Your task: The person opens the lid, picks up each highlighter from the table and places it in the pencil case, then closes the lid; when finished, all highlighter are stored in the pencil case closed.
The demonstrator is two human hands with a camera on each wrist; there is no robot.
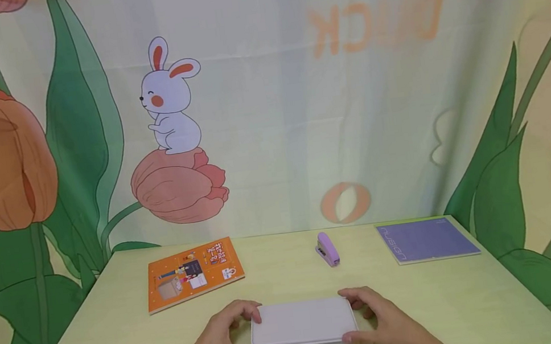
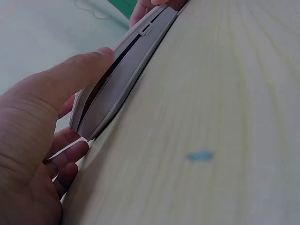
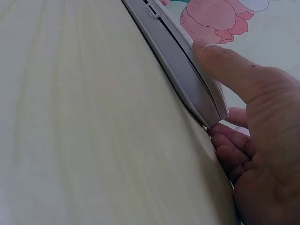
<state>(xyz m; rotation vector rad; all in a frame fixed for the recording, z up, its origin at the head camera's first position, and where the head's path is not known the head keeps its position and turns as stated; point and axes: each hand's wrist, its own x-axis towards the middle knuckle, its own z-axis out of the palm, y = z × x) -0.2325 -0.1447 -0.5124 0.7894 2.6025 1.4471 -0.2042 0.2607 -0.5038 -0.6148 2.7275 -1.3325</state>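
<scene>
A flat, pale grey pencil case (image 1: 302, 322) lies on the table close to the front in the head view. Its lid is down, with a thin dark seam along the front side and a small clasp (image 2: 146, 30) at the middle of it. My left hand (image 1: 220, 339) grips the left end, thumb at the front corner and fingers around the back corner. At the right end my right hand (image 1: 384, 322) holds it the same way, the thumb (image 3: 220, 58) against the front edge of the lid. The case's underside is hidden.
Behind the case, a purple stapler (image 1: 327, 250) stands on the table (image 1: 289, 285). An orange book (image 1: 195, 273) lies at the back left and a blue-violet notebook (image 1: 428, 240) at the back right. A printed curtain (image 1: 268, 110) hangs along the far edge.
</scene>
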